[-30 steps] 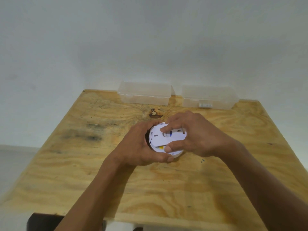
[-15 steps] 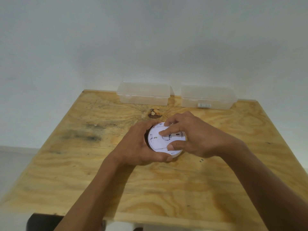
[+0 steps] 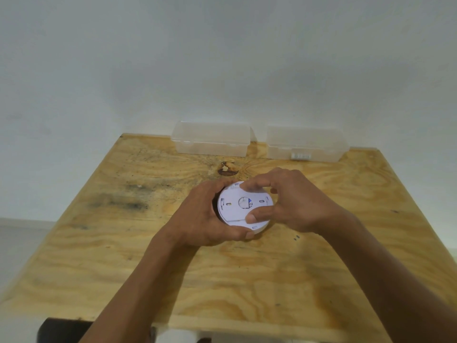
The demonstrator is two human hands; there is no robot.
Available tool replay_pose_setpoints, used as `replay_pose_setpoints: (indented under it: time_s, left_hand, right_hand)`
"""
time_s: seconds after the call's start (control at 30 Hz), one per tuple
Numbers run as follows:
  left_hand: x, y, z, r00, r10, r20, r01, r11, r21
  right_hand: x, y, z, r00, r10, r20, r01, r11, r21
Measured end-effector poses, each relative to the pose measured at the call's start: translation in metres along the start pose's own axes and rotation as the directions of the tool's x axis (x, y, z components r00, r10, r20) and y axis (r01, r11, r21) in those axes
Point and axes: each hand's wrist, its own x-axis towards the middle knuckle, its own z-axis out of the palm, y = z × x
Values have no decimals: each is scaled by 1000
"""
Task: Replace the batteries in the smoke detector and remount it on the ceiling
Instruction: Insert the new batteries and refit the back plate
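Two hands grip one white smoke detector near the middle of a plywood table, left hand cupping its rim, right hand pinching its back plate, with two clear plastic boxes at the far edge against a white wall.

Lighting soft, even, moderately bright; source not in view. Faint shadows under the forearms on the worktop. No glare. Overall softness, fine detail smeared. Wide-angle bowing at worktop edges; wall slightly darker towards the corners.
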Motion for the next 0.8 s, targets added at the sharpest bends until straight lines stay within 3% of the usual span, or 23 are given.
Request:
replay_pose_setpoints:
  time_s: [0.57,0.8]
  left_hand:
    - [0,2,0,1000,29,-11,-28,999,16]
    - [0,-2,1,999,29,-15,-29,1000,7]
  right_hand:
    - [-4,2,5,997,77,-23,-77,997,29]
    - [-2,-5,0,977,-44,209,75,987,-142]
